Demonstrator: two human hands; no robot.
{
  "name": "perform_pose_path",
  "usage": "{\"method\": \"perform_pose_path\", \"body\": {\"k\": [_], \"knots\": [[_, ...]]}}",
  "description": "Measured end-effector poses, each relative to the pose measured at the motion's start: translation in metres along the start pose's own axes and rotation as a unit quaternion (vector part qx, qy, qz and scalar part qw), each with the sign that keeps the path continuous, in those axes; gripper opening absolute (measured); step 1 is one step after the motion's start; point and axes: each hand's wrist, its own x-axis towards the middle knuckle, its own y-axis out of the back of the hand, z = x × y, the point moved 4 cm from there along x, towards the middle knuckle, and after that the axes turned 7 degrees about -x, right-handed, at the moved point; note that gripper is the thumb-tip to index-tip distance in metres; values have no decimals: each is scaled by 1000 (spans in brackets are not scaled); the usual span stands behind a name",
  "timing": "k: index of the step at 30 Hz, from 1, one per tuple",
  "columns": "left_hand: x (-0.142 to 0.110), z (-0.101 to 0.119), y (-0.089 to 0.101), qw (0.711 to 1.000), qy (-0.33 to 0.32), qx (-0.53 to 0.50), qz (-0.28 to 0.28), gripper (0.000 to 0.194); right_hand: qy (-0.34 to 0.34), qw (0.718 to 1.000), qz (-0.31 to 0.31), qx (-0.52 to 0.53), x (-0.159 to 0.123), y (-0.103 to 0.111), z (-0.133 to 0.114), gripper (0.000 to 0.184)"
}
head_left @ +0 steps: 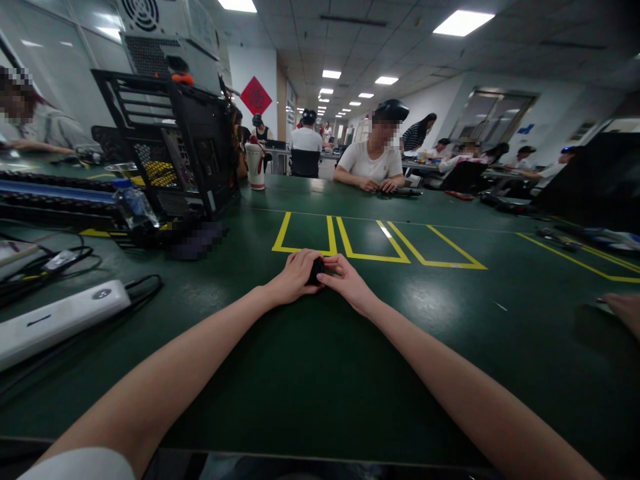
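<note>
Head view: a small black object [315, 271] sits between the two hands, just on the near side of the row of yellow tape outlines [379, 258]; the fingers hide most of it, so its kind, and whether it rests on the green worktop [310, 387], I cannot tell. The left hand [296, 277] is curled over its left side, and the right hand [349, 281] appears to pinch its right side between thumb and fingertips. For good handling, I would let the left hand serve as a firm, low cradle while the right fingertips make small, light adjustments, with the object tilted so the covered faces can be seen. Farther out, a white power strip [65, 319] lies to the left and nearer than the outlines, a black computer case [197, 143] stands beyond their left end, and a co-worker [373, 163] sits behind them, both hands low over the far edge.
</note>
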Motion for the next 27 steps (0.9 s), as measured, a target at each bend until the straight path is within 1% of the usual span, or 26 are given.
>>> {"method": "perform_pose_path", "body": {"k": [3, 5, 9, 12, 15, 18, 20, 23, 25, 27], "knots": [[1, 1, -1, 1000, -5, 4, -1, 53, -10, 1000, 20, -4, 1, 1, 2, 26], [2, 2, -1, 1000, -4, 7, 1, 53, -22, 999, 29, 1, 3, 2, 4, 28], [2, 1, -2, 1000, -1, 10, 3, 53, -57, 998, 12, 17, 7, 3, 10, 32], [2, 0, -2, 1000, 3, 10, 5, 53, -33, 999, 5, 23, 7, 2, 8, 28], [1, 0, -2, 1000, 7, 4, 4, 53, 8, 999, 4, 37, 3, 0, 2, 31], [2, 0, -1, 1000, 8, 2, 4, 52, 19, 999, 11, 24, -2, -1, -2, 29], [2, 1, -2, 1000, 6, 5, 2, 52, 12, 999, 29, 5, -2, 0, -2, 26], [3, 2, -2, 1000, 2, 14, -2, 53, -18, 999, 41, -2, 1, 3, 2, 31], [3, 2, -2, 1000, 0, 19, -3, 53, -45, 999, 26, 5, 3, 4, 7, 35], [2, 2, -2, 1000, 1, 20, -2, 52, -51, 999, 2, 14, 4, 4, 9, 36]]}}
